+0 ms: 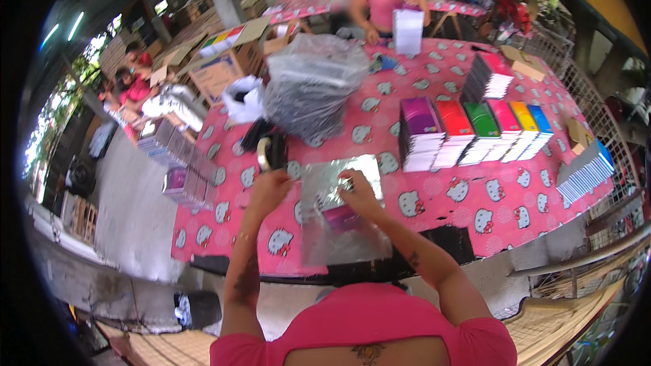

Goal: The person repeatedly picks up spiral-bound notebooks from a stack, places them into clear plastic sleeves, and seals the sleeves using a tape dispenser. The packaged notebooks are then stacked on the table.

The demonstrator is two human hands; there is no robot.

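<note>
A clear plastic bag (346,247) lies flat on the table in front of me, with a purple notebook (341,217) inside it. Over the bag's upper part, my right hand (361,195) has its fingers curled and pressed together on the shiny film. My left hand (270,193) is closed just left of the bag, at the near end of a black tape dispenser (276,151) with a pale roll of tape (263,154). Whatever the left fingers pinch is too small to make out.
Stacks of coloured notebooks (422,137) stand to the right, more (584,173) at the table's right edge. A big grey plastic sack (312,85) sits beyond my hands. Notebook piles (188,186) line the left edge. Across the table, a person (393,0) holds a white stack (408,31).
</note>
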